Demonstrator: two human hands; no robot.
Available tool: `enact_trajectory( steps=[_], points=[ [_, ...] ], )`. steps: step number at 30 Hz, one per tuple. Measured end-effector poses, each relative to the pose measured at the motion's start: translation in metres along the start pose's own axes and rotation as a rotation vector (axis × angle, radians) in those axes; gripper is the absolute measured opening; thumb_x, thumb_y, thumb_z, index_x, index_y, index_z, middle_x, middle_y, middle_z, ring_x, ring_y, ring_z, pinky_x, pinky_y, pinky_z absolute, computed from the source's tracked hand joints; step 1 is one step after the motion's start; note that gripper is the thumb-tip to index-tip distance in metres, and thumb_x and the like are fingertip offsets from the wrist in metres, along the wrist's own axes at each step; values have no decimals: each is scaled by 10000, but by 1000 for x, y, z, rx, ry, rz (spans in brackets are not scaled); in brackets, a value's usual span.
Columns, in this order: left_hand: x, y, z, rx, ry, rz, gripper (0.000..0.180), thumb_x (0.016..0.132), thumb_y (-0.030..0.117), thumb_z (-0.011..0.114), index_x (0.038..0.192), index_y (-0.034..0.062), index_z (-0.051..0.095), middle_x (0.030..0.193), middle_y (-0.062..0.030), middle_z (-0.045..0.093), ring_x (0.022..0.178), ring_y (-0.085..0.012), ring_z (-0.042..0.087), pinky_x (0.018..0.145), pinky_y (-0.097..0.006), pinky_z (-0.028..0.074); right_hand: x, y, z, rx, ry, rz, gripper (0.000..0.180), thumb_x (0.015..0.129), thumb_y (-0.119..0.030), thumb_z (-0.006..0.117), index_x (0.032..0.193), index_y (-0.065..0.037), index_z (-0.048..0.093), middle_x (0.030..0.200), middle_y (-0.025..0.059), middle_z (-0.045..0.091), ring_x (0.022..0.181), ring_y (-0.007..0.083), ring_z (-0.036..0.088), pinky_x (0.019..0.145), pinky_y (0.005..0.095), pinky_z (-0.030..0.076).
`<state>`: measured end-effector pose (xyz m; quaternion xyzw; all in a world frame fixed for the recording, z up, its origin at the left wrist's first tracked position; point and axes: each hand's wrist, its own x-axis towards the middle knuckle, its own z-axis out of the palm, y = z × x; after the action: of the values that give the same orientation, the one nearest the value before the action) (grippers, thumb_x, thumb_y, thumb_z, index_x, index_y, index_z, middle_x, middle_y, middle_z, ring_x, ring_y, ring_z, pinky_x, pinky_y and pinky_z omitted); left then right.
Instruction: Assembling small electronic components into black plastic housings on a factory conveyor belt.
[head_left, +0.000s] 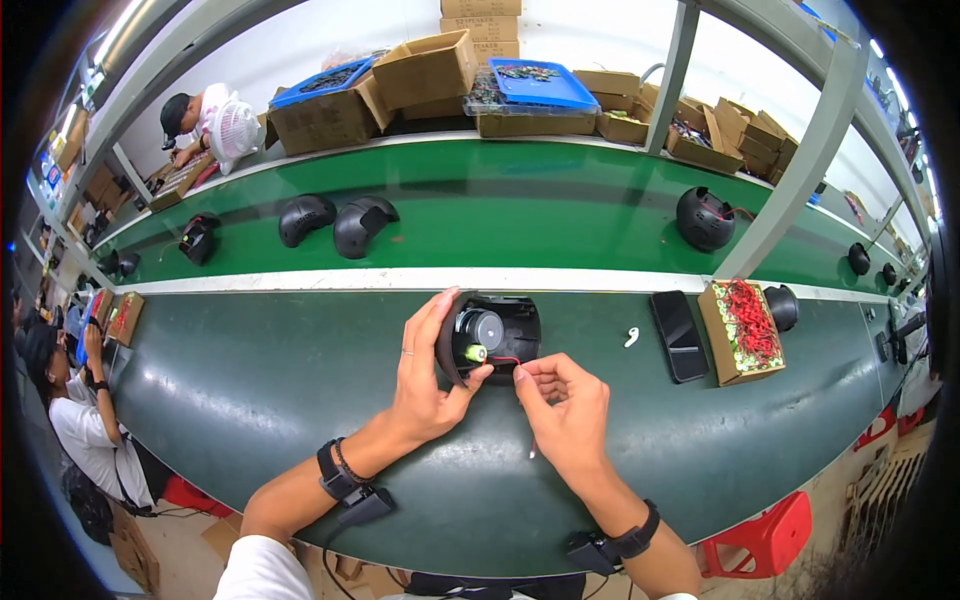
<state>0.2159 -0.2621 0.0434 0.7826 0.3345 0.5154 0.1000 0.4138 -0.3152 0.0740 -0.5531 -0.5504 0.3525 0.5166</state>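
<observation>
Just above the near green tabletop, my left hand (425, 375) grips a black rounded speaker housing (522, 325) by its left side, thumb at the lower edge. Inside the housing sits a round grey speaker driver (484, 329). Below the driver lies a small light-green battery (475, 353) with a red wire (505, 360) running right from it. Thumb and index finger of my right hand (565, 400) pinch that wire at the housing's lower right edge. A loose wire end shows under my right hand.
To the right lie a white earbud (631, 338), a black phone (679, 337) and a carton of red-wired batteries (742, 330). Beyond a white rail, a green conveyor belt (480, 230) carries black housings (365, 226). A metal post (800, 150) rises at right. Co-workers sit at left.
</observation>
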Motion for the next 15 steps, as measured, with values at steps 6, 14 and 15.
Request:
enact_trajectory(
  steps=[6,14,15],
  points=[
    [-2,4,3,105,61,113,891,958,289,825,1614,-46,322,1571,-295,471,1444,-438,494,1195,-499,429,-2,11,6,321,7,121,148,979,-102,776,943,38,746,784,53,756,688,85,688,650,261,567],
    [5,37,13,-498,389,-524,630,1132,227,578,1622,-28,274,1497,-181,513,1398,-251,491,1199,-381,384,-29,-4,53,-280,85,-412,84,926,-8,765,955,15,690,853,170,731,717,287,746,658,382,586],
    [0,31,13,-606,420,-622,572,1152,244,543,1604,-18,309,1478,-160,527,1366,-223,512,1179,-362,403,-33,-8,58,-271,73,-434,84,926,-8,765,955,15,690,853,170,731,717,287,746,658,382,586]
  ],
)
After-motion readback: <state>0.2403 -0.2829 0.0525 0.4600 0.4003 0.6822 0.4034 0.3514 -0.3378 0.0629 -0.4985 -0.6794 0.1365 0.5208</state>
